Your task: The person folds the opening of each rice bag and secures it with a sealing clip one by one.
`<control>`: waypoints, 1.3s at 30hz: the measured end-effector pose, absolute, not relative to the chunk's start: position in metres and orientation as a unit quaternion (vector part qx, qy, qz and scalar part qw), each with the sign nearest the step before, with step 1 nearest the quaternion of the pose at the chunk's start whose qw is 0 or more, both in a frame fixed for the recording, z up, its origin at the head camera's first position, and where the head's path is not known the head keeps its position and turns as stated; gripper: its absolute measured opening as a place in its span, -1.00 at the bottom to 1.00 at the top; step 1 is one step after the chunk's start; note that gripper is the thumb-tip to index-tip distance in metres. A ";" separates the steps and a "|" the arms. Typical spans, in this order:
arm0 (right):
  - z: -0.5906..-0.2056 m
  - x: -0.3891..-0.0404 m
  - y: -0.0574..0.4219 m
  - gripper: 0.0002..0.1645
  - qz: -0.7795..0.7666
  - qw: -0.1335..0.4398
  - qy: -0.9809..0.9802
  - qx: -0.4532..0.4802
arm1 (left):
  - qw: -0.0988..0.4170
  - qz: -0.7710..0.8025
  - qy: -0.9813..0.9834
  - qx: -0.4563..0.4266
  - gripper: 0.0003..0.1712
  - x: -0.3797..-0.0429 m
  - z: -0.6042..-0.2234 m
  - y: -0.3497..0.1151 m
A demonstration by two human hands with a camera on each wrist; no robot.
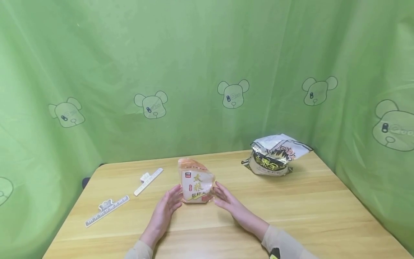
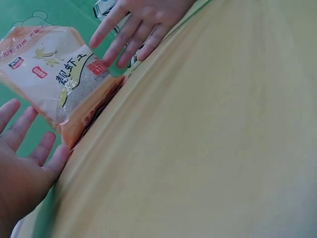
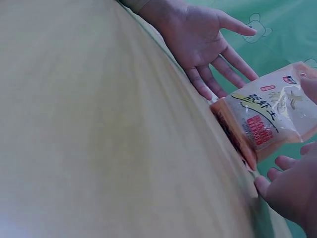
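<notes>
A white and orange rice bag (image 1: pixel 197 183) with gold and black lettering stands upright on the table, its top slanting down to the right. My left hand (image 1: pixel 165 207) is at the bag's left side, fingers spread and fairly straight, fingertips right at its edge. At the opposite side, my right hand (image 1: pixel 234 207) has its fingers extended toward the bag's lower right edge. Both wrist views show the bag (image 2: pixel 69 74) between two spread palms, with no fingers curled round it. The bag's printed front (image 3: pixel 272 109) faces me.
Two ruler-like clips lie on the left of the wooden table (image 1: pixel 291 216): a grey one (image 1: pixel 107 210) nearer me and a white one (image 1: pixel 148 181) farther off. At the back right stands a gold and black bag (image 1: pixel 270 158) with a folded, whitish top. Green curtain (image 1: pixel 194 54) surrounds the table.
</notes>
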State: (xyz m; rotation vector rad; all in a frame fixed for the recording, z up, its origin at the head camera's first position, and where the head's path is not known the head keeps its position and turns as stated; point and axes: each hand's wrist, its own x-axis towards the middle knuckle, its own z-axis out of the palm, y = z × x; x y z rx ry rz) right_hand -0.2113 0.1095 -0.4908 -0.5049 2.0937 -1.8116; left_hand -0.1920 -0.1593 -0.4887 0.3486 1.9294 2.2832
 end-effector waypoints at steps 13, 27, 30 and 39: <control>-0.479 -0.229 0.114 -0.37 -0.692 0.122 0.702 -0.116 | 0.003 0.713 0.690 0.124 -0.46 -0.203 -0.458 -0.165; -0.454 -0.255 0.102 -0.38 -0.764 0.062 0.635 -0.102 | -0.094 0.711 0.680 0.149 -0.47 -0.243 -0.422 -0.161; -0.447 -0.259 0.095 -0.37 -0.770 0.048 0.628 -0.100 | -0.115 0.717 0.672 0.143 -0.50 -0.247 -0.412 -0.156; -0.431 -0.262 0.076 -0.45 -0.799 0.023 0.597 -0.064 | -0.132 0.739 0.650 0.117 -0.52 -0.259 -0.392 -0.147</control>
